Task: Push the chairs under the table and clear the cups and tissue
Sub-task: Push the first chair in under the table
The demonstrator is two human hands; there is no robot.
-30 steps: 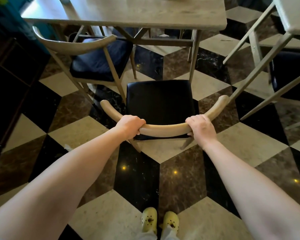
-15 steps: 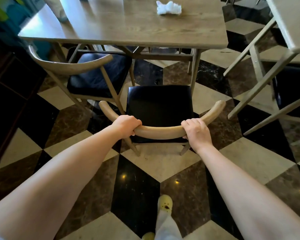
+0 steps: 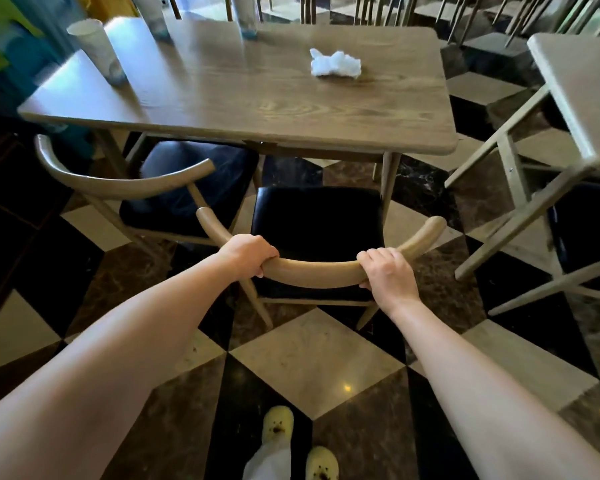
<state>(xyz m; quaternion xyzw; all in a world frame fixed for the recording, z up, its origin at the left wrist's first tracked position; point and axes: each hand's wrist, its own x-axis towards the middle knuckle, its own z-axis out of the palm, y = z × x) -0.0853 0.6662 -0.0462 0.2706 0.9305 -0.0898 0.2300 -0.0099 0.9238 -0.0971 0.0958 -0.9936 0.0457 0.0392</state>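
A wooden chair with a black seat point(image 3: 317, 223) stands in front of me, its seat front just under the wooden table's near edge point(image 3: 243, 133). My left hand point(image 3: 248, 254) and my right hand point(image 3: 388, 271) both grip its curved backrest. A second chair point(image 3: 125, 183) stands to the left, angled, partly under the table. On the tabletop lie a crumpled white tissue point(image 3: 335, 63) and three tall paper cups: one at the left point(image 3: 97, 51), two at the far edge point(image 3: 151, 15) point(image 3: 245, 15).
Another table point(image 3: 582, 95) with a dark-seated chair beneath stands at the right. More chair legs crowd the background. A dark cabinet is along the left. The floor is checkered marble; my yellow shoes point(image 3: 278, 424) are below.
I stepped forward and pushed the chair toward the table; its seat front now reaches the table edge. The view tilted up, revealing the tissue and cups.
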